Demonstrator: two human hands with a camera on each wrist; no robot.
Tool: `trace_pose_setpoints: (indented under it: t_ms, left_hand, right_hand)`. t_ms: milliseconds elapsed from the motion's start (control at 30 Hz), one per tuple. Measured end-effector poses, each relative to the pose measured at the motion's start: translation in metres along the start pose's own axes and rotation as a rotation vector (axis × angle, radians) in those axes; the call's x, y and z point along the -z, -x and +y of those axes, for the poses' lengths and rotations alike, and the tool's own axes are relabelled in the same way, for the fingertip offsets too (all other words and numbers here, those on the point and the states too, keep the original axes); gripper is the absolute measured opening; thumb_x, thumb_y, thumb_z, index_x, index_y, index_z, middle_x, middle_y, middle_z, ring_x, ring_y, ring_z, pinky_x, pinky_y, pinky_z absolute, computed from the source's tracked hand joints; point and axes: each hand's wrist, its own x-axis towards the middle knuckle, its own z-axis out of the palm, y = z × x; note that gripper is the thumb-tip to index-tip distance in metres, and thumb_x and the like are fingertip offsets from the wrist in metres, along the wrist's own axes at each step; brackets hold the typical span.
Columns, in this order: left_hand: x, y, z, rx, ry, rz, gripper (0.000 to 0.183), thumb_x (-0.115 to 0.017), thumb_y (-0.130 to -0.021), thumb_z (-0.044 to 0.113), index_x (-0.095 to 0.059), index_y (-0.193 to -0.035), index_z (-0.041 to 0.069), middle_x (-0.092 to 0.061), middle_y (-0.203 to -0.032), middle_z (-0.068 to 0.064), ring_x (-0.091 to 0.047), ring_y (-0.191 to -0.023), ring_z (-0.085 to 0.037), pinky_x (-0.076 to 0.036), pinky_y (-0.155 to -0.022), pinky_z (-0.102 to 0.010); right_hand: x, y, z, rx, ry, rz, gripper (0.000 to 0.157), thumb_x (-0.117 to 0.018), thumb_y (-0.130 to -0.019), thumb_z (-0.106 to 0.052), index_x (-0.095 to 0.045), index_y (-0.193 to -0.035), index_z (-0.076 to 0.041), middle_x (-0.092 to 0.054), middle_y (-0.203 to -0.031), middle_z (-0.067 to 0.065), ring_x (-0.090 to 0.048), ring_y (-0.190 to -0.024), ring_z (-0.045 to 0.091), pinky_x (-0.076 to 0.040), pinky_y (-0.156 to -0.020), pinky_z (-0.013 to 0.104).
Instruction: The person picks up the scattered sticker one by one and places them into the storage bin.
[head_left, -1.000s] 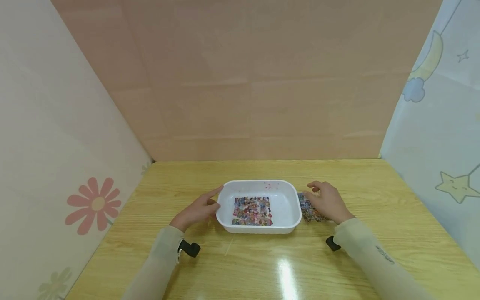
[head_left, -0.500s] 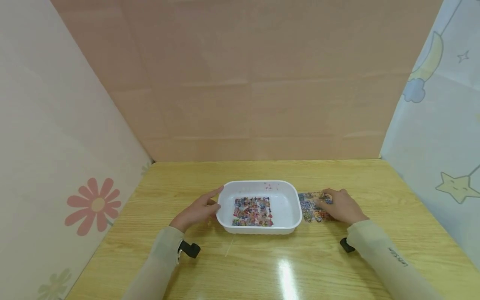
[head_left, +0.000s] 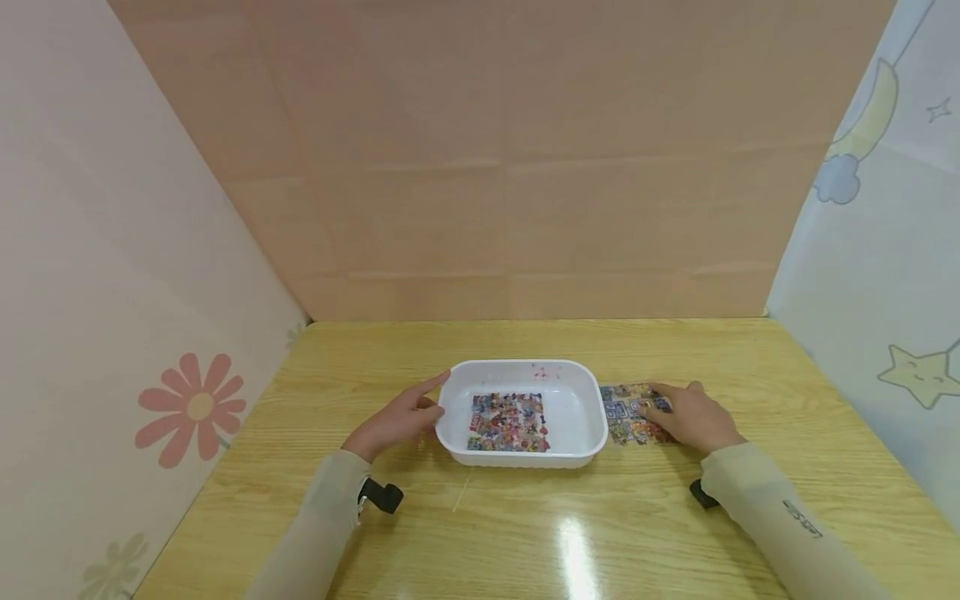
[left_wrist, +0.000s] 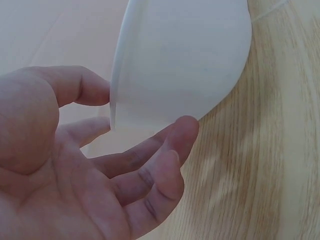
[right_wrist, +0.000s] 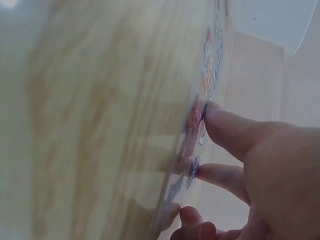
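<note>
A white plastic basin (head_left: 577,417) stands on the table with a patch of small colourful cartoon stickers (head_left: 508,422) lying flat inside. At its left end my left hand (head_left: 393,421) holds the rim; in the left wrist view, thumb and index finger meet the rim while the other fingers curl below, by the outer wall. To the basin's right, another patch of colourful stickers (head_left: 626,414) lies flat on the table. My right hand (head_left: 697,414) touches its right part with thumb and index fingertips apart, covering some of it. The right wrist view shows these fingertips on the stickers.
The wood-patterned table (head_left: 510,533) extends around the basin. A brown backdrop (head_left: 502,208) rises behind, with patterned side walls left and right. Small pink marks (head_left: 542,372) show on the basin's far inner wall.
My right hand has moved rightward from beside the basin to the right part of the table stickers and come down on them. More of that patch shows. The left hand keeps its place.
</note>
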Motion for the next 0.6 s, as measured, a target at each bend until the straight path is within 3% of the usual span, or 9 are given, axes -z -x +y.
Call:
trace_pose_setpoints:
  t_ms: [300, 600]
  left_hand:
    - [0.0004, -0.0007, 0.0026, 0.018, -0.002, 0.012, 0.062, -0.051, -0.104, 0.021, -0.025, -0.160, 0.030, -0.063, -0.119, -0.018, -0.065, -0.087, -0.029, -0.051, -0.065, -0.039]
    - [0.0005, -0.0005, 0.0002, 0.003, -0.001, 0.001, 0.062, -0.050, -0.104, 0.019, -0.025, -0.160, 0.028, -0.063, -0.121, -0.020, -0.065, -0.088, -0.031, -0.052, -0.062, -0.040]
  right_hand:
    - [0.0031, -0.0009, -0.0013, -0.018, 0.036, 0.029, 0.070, -0.062, -0.096, -0.048, -0.049, -0.145, 0.000, -0.054, -0.092, 0.022, -0.046, -0.068, 0.025, -0.041, -0.046, 0.037]
    - [0.0022, 0.0010, 0.0005, -0.017, 0.010, 0.023, 0.071, -0.062, -0.095, -0.052, -0.052, -0.144, -0.002, -0.058, -0.106, 0.030, -0.054, -0.078, 0.030, -0.043, -0.049, 0.039]
